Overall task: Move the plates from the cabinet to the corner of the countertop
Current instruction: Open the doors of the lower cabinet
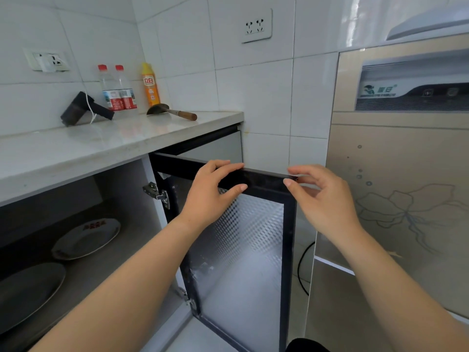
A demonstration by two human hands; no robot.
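Note:
The cabinet door [241, 262], black-framed with patterned frosted glass, stands swung open. My left hand [210, 191] grips the door's top rail, fingers over the edge and thumb under. My right hand [322, 196] sits at the rail's outer corner, thumb and fingertips touching it loosely. Inside the open cabinet lie two plates on the dark shelf: a white plate with a red mark [86, 238] further in, and a larger grey-looking plate [28, 290] at the left, partly cut off by the frame. The pale countertop [83, 148] runs above, reaching its corner at the back left.
On the countertop stand two clear bottles with red caps [118, 90], an orange detergent bottle [150, 85], a black handheld device [83, 110] and a wooden-handled tool [172, 111]. A tall gold appliance [396, 174] stands right of the door. A black cable [303, 268] hangs between them.

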